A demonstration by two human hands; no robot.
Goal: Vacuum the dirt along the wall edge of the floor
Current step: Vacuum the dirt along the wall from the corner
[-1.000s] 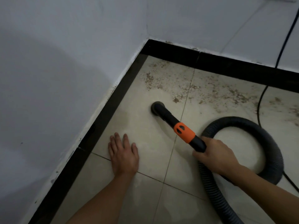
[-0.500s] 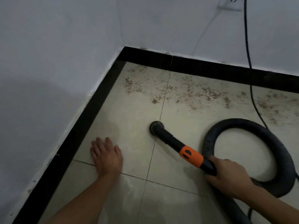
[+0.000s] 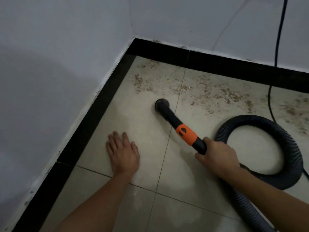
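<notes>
While the right hand [image 3: 217, 156] grips the wand [image 3: 186, 135], its nozzle [image 3: 161, 104] has neared the dirt [image 3: 209, 91] (left hand [image 3: 124, 153] flat).

— What is the floor [image 3: 133, 124] like?
— Pale beige tiles with thin grout lines, edged by a black skirting [image 3: 93, 118] under both walls.
— And what lies on it?
— Brown dirt [image 3: 209, 91] is scattered along the far wall. The round head of the vacuum wand [image 3: 173, 119] sits on the tile just short of it. A ribbed hose [image 3: 250, 118] lies looped to the right, and a thin cable [image 3: 268, 97] trails past it. The left hand [image 3: 122, 153] rests flat near the side skirting.
</notes>
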